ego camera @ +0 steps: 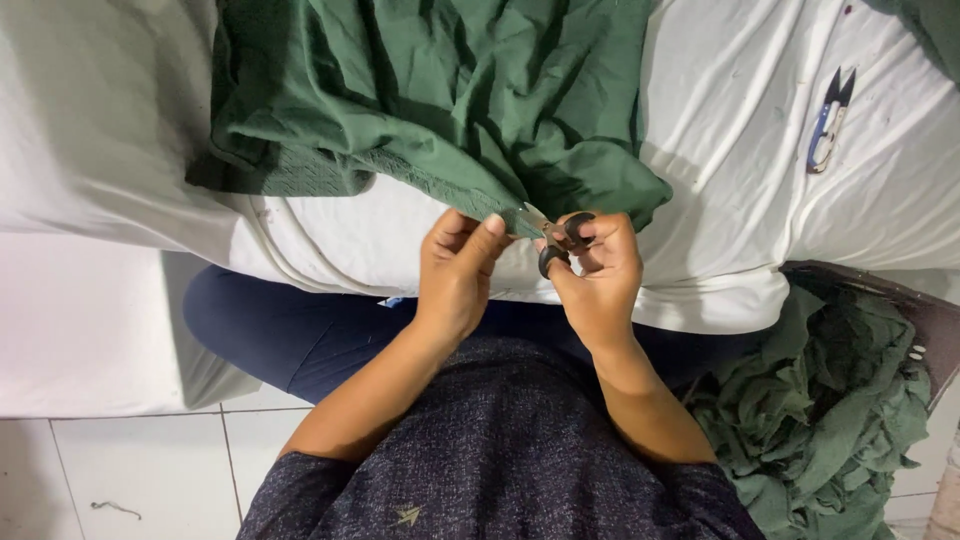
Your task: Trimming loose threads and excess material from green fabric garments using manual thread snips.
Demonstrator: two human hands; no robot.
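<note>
The left hand (455, 265) pinches the green cloth (440, 100) edge; the right hand (598, 270) holds black-handled scissors (553, 240) there; thread snips (828, 120) lie at two o'clock.

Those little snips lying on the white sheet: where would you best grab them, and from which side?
Probably by the blue-and-white handle, coming from the near edge. The snips lie flat with their dark pointed blades aimed away, so the rounded loop end faces the person and nothing crowds it.
</note>
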